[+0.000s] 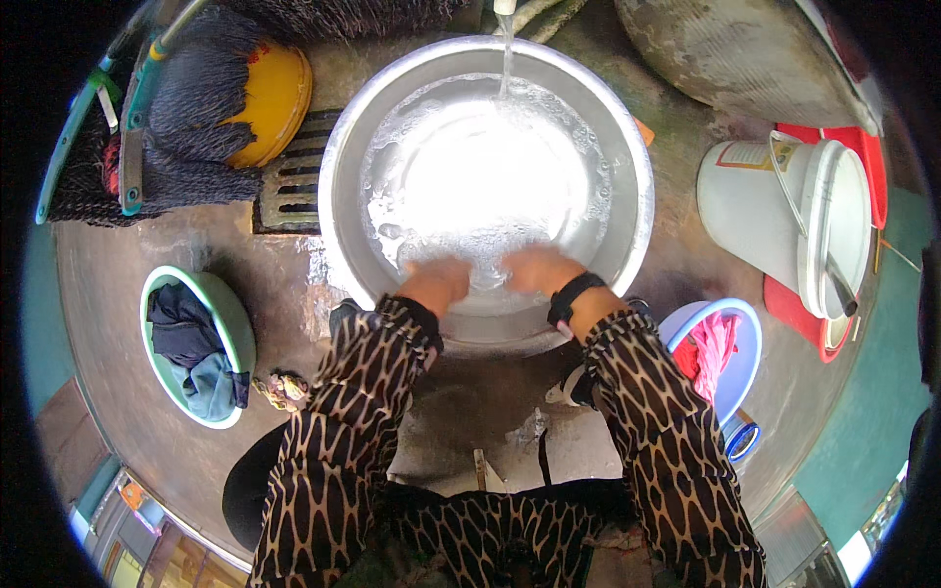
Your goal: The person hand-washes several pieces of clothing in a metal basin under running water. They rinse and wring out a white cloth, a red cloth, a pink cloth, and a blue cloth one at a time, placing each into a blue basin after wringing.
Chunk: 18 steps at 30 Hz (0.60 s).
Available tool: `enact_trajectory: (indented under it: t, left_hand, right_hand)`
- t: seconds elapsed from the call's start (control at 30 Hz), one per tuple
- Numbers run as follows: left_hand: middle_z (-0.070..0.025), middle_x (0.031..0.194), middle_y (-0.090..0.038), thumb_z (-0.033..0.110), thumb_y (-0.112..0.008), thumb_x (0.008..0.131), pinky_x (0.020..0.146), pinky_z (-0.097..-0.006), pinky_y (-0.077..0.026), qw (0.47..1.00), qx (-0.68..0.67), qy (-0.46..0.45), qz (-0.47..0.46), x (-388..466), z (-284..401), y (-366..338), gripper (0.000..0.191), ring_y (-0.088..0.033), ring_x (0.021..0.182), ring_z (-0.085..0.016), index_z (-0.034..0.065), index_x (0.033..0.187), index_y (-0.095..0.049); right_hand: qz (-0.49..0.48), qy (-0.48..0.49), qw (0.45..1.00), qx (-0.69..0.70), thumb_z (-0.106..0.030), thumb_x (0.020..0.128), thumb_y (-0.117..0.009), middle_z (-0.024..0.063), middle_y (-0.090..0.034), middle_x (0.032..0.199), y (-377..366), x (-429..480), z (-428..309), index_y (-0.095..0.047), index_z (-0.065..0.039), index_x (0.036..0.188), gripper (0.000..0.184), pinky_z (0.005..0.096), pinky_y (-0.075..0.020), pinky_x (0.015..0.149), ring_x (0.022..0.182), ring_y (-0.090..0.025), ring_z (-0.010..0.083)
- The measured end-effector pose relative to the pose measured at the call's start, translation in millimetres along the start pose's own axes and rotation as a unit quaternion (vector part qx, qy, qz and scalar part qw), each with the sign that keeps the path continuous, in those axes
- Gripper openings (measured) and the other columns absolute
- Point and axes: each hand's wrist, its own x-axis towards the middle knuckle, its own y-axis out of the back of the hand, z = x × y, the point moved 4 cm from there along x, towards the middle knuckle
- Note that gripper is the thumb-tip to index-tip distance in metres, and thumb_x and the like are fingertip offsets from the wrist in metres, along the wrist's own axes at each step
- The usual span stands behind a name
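A large metal basin [340, 173] stands on the floor before me, holding water [478, 242] with bubbles on its surface. Water runs into it from a white spout [504, 6] at the top. My left hand [438, 283] is at the near side of the water, blurred. To its right, my right hand [542, 270] is also over or in the water's near edge, blurred, with a black band [577, 294] on the wrist. Nothing shows in either hand, but the blur and the water hide the fingers.
Left of me, a green-rimmed tub [239, 323] holds dark and teal cloth. To the right, a blue tub [746, 345] holds pink and red cloth. A white bucket [750, 213] stands beyond it. Mops [195, 110], a yellow container [283, 103] and a floor drain grate [294, 176] are upper left.
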Motion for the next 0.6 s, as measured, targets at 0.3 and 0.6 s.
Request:
enact_trajectory:
  t: [0.3, 0.6]
  left_hand:
    - [-0.0184, 0.118, -0.055, 0.031, -0.04, 0.095, 0.091, -0.0431, -0.043, 0.965, -0.112, -0.239, 0.006, -28, 15, 50, 0.037, -0.056, 0.105, -0.034, 0.0084, 0.119, -0.055]
    - [-0.0105, 0.134, -0.044, 0.031, -0.04, 0.094, 0.101, -0.05, -0.034, 0.989, 0.022, -0.026, 0.145, 12, -19, 95, 0.042, -0.042, 0.125, -0.027, 0.0143, 0.133, -0.043]
  right_hand:
    - [0.076, 0.065, 0.993, 0.067, -0.031, 0.083, -0.059, 0.0188, -0.058, 0.111, 76, -32, 52, -0.06, -0.014, 0.113, 0.034, 0.0458, -0.0446, 0.086, 0.1, -0.056, 0.0364]
    - [0.308, -0.045, 0.937, -0.157, -0.023, 0.082, -0.056, 0.0138, -0.059, 0.115, 132, -6, 93, -0.063, -0.011, 0.109, 0.03, 0.0488, -0.0426, 0.09, 0.105, -0.056, 0.0323]
